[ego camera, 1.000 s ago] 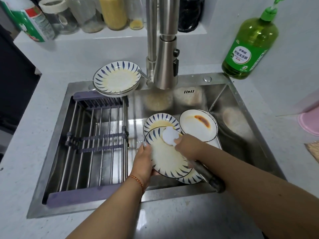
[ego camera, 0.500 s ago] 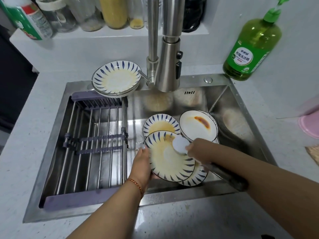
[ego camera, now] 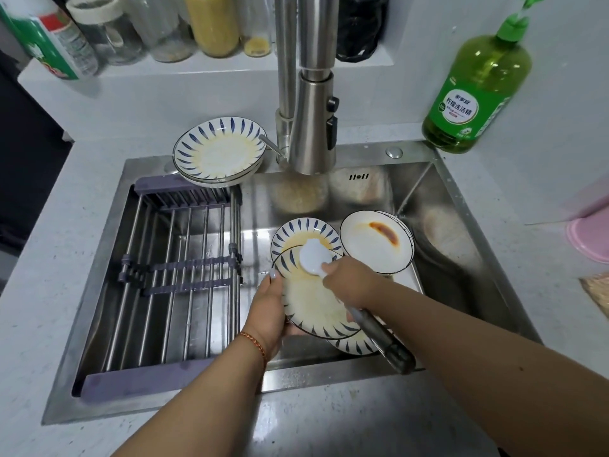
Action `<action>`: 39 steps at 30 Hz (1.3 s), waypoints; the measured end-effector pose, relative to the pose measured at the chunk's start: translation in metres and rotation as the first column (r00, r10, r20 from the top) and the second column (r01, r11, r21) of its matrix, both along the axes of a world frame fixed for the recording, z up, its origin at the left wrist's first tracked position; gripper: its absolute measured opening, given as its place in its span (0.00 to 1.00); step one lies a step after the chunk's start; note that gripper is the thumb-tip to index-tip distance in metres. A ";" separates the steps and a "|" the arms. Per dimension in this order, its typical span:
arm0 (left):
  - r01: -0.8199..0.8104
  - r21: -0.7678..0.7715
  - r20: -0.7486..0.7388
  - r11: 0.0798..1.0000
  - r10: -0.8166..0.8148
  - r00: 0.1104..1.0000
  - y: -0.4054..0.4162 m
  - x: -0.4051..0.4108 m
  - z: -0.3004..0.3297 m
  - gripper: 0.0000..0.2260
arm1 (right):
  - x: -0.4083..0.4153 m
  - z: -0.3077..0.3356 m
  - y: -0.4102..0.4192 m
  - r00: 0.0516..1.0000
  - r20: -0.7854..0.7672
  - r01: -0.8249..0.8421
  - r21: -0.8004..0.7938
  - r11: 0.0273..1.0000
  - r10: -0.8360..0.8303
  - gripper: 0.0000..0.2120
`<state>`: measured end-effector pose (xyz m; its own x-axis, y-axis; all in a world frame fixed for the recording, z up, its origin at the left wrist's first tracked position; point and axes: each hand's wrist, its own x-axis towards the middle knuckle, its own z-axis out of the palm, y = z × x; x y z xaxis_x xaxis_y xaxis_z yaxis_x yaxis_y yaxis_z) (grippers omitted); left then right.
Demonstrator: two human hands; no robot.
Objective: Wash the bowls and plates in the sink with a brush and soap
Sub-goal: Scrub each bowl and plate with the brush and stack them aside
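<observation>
My left hand [ego camera: 268, 308] grips the left rim of a blue-patterned plate [ego camera: 313, 305] smeared yellow, tilted over the steel sink [ego camera: 461, 258]. My right hand [ego camera: 354, 280] grips a dish brush; its white head [ego camera: 314, 258] presses on the plate's upper part and its dark handle [ego camera: 382, 339] points back toward me. Under the held plate lie two more patterned plates, one behind [ego camera: 296, 232] and one in front [ego camera: 349, 344]. A white bowl [ego camera: 375, 245] with a red-brown stain sits to the right. A green soap bottle [ego camera: 474, 90] stands at the sink's back right corner.
A steel faucet [ego camera: 311, 120] hangs over the sink's back. Stacked patterned plates [ego camera: 219, 153] rest on the sink's back left rim, above a purple-ended drying rack [ego camera: 171, 275] filling the left half. Jars and bottles [ego camera: 131, 28] line the back ledge. A pink item [ego camera: 590, 239] lies far right.
The brush head slid right across the plate, then back up toward its top left edge. My left hand kept hold of the plate's rim.
</observation>
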<state>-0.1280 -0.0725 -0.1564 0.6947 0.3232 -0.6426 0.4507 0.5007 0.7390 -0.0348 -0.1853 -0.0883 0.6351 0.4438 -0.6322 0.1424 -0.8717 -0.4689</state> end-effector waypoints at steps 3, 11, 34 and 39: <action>0.014 0.052 -0.005 0.999 -0.014 1.000 0.006 0.009 0.010 0.17 | -0.007 0.001 -0.001 0.990 -0.129 0.081 0.128 0.989 -0.064 0.16; -0.069 0.110 -0.003 0.992 0.070 0.998 0.027 0.025 0.018 0.14 | 0.000 0.024 -0.030 0.919 -0.049 -0.389 -0.269 0.881 0.390 0.10; 0.010 0.121 -0.008 0.993 -0.009 1.000 0.024 0.029 0.011 0.14 | 0.028 0.005 -0.025 0.990 -0.012 -0.142 -0.122 0.982 0.142 0.14; 0.026 0.090 0.001 0.996 -0.026 1.000 0.013 0.031 0.015 0.16 | 0.019 0.010 0.002 0.970 -0.183 0.187 0.154 0.970 -0.158 0.15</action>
<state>-0.0970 -0.0594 -0.1412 0.7050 0.3612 -0.6103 0.4610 0.4206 0.7814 -0.0158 -0.1836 -0.0785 0.6024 0.4461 -0.6619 -0.0965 -0.7824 -0.6152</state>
